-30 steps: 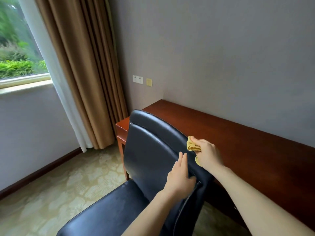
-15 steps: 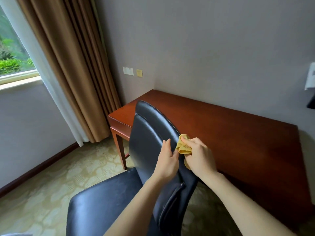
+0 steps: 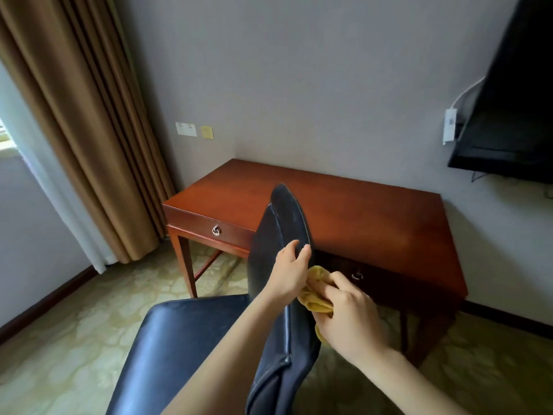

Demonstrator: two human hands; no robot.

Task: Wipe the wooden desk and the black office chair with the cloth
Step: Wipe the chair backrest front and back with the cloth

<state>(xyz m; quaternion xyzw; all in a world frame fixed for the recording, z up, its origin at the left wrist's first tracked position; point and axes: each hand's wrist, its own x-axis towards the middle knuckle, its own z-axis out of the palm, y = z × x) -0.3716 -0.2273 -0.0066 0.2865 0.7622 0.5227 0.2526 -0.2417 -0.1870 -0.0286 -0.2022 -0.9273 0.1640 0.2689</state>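
while the chair back (image 3: 284, 217) is steadied by curled fingers of the left hand (image 3: 288, 275), the cloth (image 3: 312, 296) is pinched beside them by the right hand (image 3: 351, 320).

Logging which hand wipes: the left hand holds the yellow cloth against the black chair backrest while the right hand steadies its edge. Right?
No, hands swapped. The head view shows the right hand holding the crumpled yellow cloth against the black leather chair backrest while the left hand steadies its edge.
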